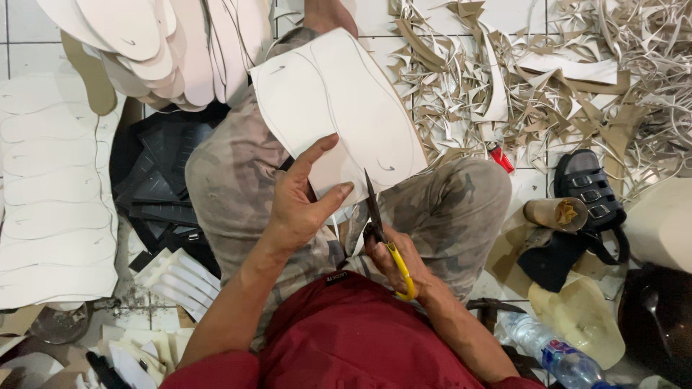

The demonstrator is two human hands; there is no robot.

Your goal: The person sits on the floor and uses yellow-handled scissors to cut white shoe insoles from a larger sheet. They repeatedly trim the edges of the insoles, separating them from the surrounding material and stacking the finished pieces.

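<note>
Left hand (299,205) fingers grip a white sheet (335,108); right hand (393,259) fingers close on yellow-handled scissors (382,230) beside it

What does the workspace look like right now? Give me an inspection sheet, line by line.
Surface: white tiled floor; the person sits on it, knees raised.
Job's things: white sheet with curved sole outlines drawn on it, resting on the lap; scissors with yellow handles, blades pointing up at its lower edge.
Clutter: heap of offcut strips upper right; cut soles stacked upper left; marked sheets at left; black sandal; plastic bottle; cardboard tube.
Fingers: left hand grips the sheet's lower edge; right hand holds the scissors.
Cables: nothing seen.
Surroundings: no other people in view.
</note>
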